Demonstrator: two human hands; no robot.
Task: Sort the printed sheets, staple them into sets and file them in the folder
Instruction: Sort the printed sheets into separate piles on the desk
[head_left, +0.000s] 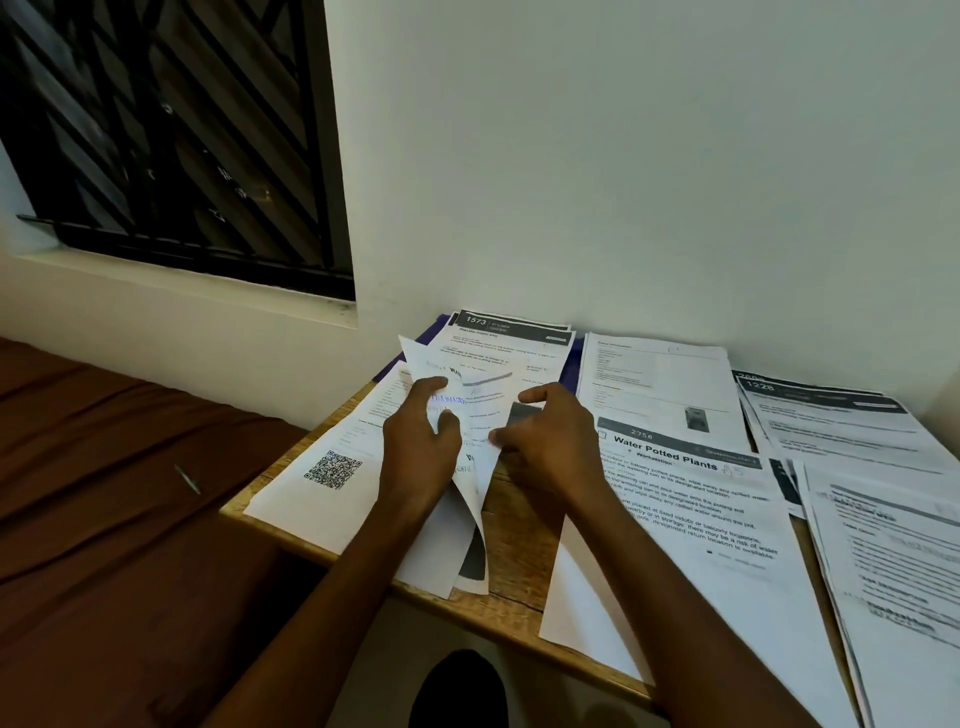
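Printed sheets cover a small wooden table (519, 551). My left hand (421, 441) and my right hand (545, 441) together hold a few sheets (483, 415) lifted off the table, each hand pinching one side; the lower edges curl down. A dark narrow object, perhaps a stapler (522, 413), shows by my right fingers; I cannot tell if it is held. A sheet with a QR code (332, 470) lies left. A "Water Potted Plants" sheet (691, 499) lies right. A purple folder (434, 332) peeks out under the "1573" pile (514, 343) at the back.
More printed piles (852, 441) lie at the right end of the table, against the wall. A brown bed cover (104, 493) with a thin pen-like object (187, 478) is on the left. A barred window (171, 135) is up left.
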